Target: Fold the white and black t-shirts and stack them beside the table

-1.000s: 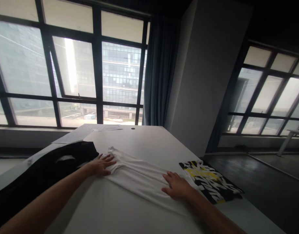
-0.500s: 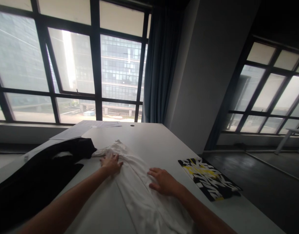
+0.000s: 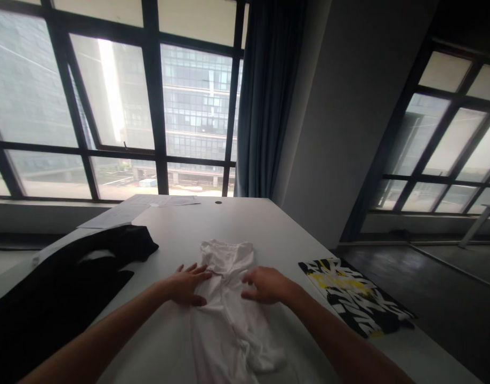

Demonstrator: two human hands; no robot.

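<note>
A wrinkled white garment [image 3: 229, 309] lies lengthwise on the white table in front of me, its gathered far end pointing toward the window. My left hand [image 3: 186, 285] rests at the garment's left edge, fingers spread and thumb apart, with the fingertips touching the cloth. On the opposite edge is my right hand [image 3: 264, 285], its fingers slightly bent and the thumb held away from them. No cloth shows pinched in either hand. The near end of the garment runs out of the bottom of the view.
Black clothing [image 3: 69, 277] lies on the left of the table [image 3: 252, 218]. A folded black, white and yellow patterned cloth [image 3: 356, 296] sits near the right edge. Papers [image 3: 117, 212] lie at the far left, and a dark blue curtain [image 3: 264, 106] hangs beyond.
The garment's far end has shifted right, away from the black clothing, and now lies squarer and straighter. My left hand has moved slightly nearer; my right hand remains at the garment's right side.
</note>
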